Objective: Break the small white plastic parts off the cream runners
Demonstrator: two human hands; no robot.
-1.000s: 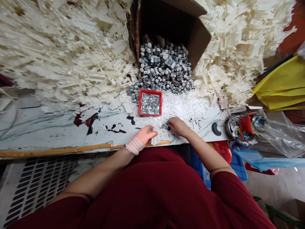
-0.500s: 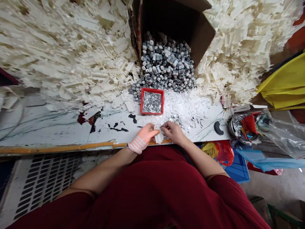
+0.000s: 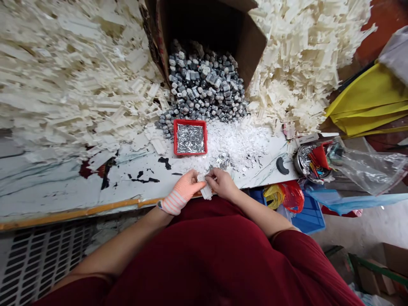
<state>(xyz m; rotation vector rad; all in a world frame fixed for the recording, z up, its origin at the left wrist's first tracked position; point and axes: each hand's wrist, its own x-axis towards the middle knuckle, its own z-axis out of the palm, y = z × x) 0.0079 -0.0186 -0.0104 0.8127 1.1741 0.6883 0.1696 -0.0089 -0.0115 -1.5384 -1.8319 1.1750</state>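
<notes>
My left hand [image 3: 181,194], in a pale orange striped glove, is closed on a white plastic part [image 3: 206,192] at the table's front edge. The part's lower end sticks out toward my body. My bare right hand [image 3: 223,184] meets it from the other side, thumb and fingertips pinched at its upper end. Anything small between those fingertips is hidden. Just beyond the hands lie small shiny metal pieces [image 3: 223,161] and a spread of tiny white plastic bits [image 3: 244,146]. A red tray [image 3: 175,146] full of thin metal pins [image 3: 190,139] stands behind them.
A cardboard box [image 3: 253,51] on its side spills small grey motors [image 3: 207,87]. Heaps of cream plastic parts [image 3: 73,85] flank it. At right are a black curved piece [image 3: 282,165], a metal bowl [image 3: 298,165] of odds and ends, and a clear plastic bag [image 3: 372,168].
The view has shifted, so the table's things appear further left. Both hands stay together at the white part, which now slants more and extends past the table's edge.
</notes>
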